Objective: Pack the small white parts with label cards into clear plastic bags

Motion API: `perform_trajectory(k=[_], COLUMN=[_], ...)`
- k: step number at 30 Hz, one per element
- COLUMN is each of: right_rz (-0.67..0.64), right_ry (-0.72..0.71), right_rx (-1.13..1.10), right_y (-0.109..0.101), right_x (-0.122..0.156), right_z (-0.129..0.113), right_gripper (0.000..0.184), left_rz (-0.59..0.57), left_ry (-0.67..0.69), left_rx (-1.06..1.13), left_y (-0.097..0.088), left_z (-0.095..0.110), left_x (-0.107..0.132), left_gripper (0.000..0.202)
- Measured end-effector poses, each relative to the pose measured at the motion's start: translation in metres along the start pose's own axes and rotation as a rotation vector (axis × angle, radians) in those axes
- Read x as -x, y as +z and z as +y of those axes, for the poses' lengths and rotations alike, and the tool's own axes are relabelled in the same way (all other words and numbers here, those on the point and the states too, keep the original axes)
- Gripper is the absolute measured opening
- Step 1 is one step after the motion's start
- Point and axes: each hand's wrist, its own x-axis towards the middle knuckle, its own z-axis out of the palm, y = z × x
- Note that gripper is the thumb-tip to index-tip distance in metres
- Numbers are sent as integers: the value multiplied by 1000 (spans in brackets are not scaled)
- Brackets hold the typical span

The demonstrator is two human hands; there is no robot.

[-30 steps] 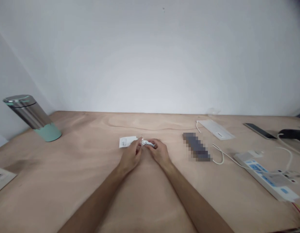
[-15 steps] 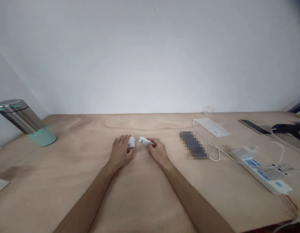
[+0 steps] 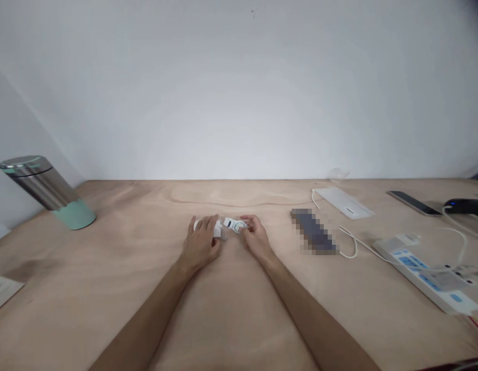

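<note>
Both my hands rest on the wooden table (image 3: 107, 268) near its middle. My left hand (image 3: 201, 243) lies with its fingers stretched over a small white packet (image 3: 217, 230), pressing it to the table. My right hand (image 3: 255, 238) pinches a small white round-faced item (image 3: 234, 225) between thumb and fingers, just right of the packet. The two hands are a few centimetres apart. What the white item is I cannot make out exactly.
A steel tumbler with a mint base (image 3: 49, 189) stands at far left. A blurred dark block (image 3: 313, 231), a white flat device (image 3: 343, 203) with a cable, a white power strip (image 3: 426, 272), a dark phone (image 3: 410, 202) and a black object (image 3: 465, 207) lie right. Paper (image 3: 1, 289) lies at left edge.
My hands, joined over the white item one second ago, have parted. The left hand now lies flat on the packet while the right keeps the round item.
</note>
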Motion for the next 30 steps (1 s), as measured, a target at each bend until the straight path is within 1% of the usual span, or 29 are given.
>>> perform_trajectory(k=[2, 4, 9, 13, 21, 26, 30], right_rz=[-44, -83, -118, -129, -80, -69, -75], right_ry=[-1, 7, 76, 88, 136, 142, 124], right_rx=[-53, -111, -232, -259, -277, -260, -250], right_y=[1, 2, 2, 1, 1, 1, 3], right_x=[1, 2, 3, 1, 0, 0, 0], right_z=[-3, -5, -10, -11, -10, -11, -9], right_gripper=[34, 35, 36, 36, 39, 36, 36], left_rz=[20, 33, 43, 58, 126, 125, 148], left_ry=[55, 81, 49, 37, 84, 40, -62], left_rx=[21, 54, 81, 113, 232, 318, 395], left_y=[1, 2, 3, 3, 5, 5, 6], left_z=[4, 6, 5, 6, 4, 4, 5], left_x=[0, -1, -2, -1, 0, 0, 1], left_gripper=[54, 48, 36, 29, 33, 37, 43])
